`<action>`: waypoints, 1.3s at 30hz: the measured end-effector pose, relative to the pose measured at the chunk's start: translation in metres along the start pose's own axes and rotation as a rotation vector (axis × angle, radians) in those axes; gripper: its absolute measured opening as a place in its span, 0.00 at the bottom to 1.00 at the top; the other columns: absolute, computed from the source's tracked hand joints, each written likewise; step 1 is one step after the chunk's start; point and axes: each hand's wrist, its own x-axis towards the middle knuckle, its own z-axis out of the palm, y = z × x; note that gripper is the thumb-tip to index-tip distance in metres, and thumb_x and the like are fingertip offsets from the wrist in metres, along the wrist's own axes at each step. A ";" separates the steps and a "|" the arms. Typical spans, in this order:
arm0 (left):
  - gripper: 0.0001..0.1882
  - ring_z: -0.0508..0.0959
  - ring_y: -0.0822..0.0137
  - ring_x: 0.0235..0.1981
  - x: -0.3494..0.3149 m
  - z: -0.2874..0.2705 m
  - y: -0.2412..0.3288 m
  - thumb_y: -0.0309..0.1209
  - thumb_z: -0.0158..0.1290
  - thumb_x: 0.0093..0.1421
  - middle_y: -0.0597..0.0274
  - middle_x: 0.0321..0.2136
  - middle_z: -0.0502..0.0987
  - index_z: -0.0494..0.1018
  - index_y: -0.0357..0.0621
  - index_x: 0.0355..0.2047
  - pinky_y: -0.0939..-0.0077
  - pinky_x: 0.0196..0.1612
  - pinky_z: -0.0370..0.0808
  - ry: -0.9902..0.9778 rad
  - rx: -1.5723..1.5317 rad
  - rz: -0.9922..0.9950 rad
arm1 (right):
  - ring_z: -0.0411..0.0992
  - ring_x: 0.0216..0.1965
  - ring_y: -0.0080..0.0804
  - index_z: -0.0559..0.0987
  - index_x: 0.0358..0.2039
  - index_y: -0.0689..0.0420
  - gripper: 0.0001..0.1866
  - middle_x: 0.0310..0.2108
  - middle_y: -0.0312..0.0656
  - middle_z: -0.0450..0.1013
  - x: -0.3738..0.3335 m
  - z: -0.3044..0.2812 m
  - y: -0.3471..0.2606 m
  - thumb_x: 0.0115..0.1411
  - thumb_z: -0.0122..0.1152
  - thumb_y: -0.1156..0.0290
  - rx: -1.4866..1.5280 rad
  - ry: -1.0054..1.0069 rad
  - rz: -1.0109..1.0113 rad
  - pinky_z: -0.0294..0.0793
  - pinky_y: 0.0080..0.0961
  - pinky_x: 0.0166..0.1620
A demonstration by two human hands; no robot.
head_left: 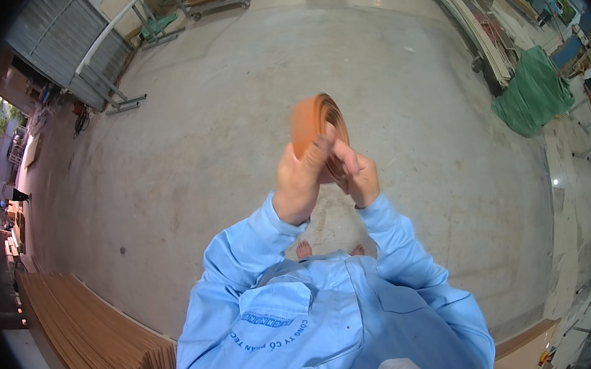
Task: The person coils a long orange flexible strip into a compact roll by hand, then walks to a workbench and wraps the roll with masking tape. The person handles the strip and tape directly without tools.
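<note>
Concrete floor (185,145) | left hand (298,178), right hand (361,176) grasping orange coil (306,123) | coil partly hidden behind them

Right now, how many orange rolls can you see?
1. The orange roll is held between the left hand and the right hand, above the floor. Others could be hidden in clutter.

The coiled strip (304,127) is orange-brown on its outer face, its edge striped with darker concentric lines. The shirt (339,337) is light blue, with dark blue lettering (266,322) across the chest. The floor (197,123) is grey, mottled with faint brownish stains. The stacked sheets (105,345) are brown, the draped cover (535,90) green, and the ribbed panel (61,40) bluish grey with vertical lines.
</note>
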 end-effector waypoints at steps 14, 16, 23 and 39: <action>0.42 0.71 0.49 0.23 0.045 -0.084 -0.044 0.69 0.56 0.51 0.55 0.18 0.73 0.71 0.33 0.34 0.61 0.43 0.69 -0.067 1.559 0.787 | 0.78 0.30 0.50 0.79 0.40 0.56 0.07 0.27 0.47 0.78 -0.026 0.027 -0.144 0.61 0.62 0.71 -1.246 -0.171 -0.356 0.75 0.43 0.31; 0.45 0.71 0.49 0.22 0.032 -0.080 -0.060 0.73 0.48 0.53 0.54 0.17 0.72 0.71 0.32 0.35 0.61 0.43 0.69 -0.157 1.540 0.764 | 0.78 0.30 0.48 0.79 0.34 0.55 0.05 0.27 0.45 0.78 -0.011 0.019 -0.156 0.58 0.63 0.71 -1.501 -0.269 -0.418 0.75 0.41 0.30; 0.32 0.73 0.47 0.28 -0.001 -0.060 -0.071 0.55 0.62 0.56 0.48 0.24 0.77 0.73 0.32 0.37 0.57 0.43 0.70 -0.338 1.473 0.448 | 0.78 0.31 0.45 0.81 0.25 0.52 0.04 0.25 0.42 0.77 0.033 -0.035 -0.159 0.54 0.66 0.67 -1.630 -0.405 -0.469 0.74 0.42 0.31; 0.21 0.71 0.72 0.20 -0.034 -0.022 -0.035 0.47 0.56 0.65 0.64 0.23 0.71 0.72 0.37 0.37 0.74 0.22 0.68 -0.524 0.497 -0.253 | 0.70 0.20 0.24 0.77 0.19 0.60 0.21 0.18 0.39 0.73 0.042 -0.102 -0.123 0.62 0.62 0.57 -0.728 -0.576 -0.121 0.67 0.23 0.25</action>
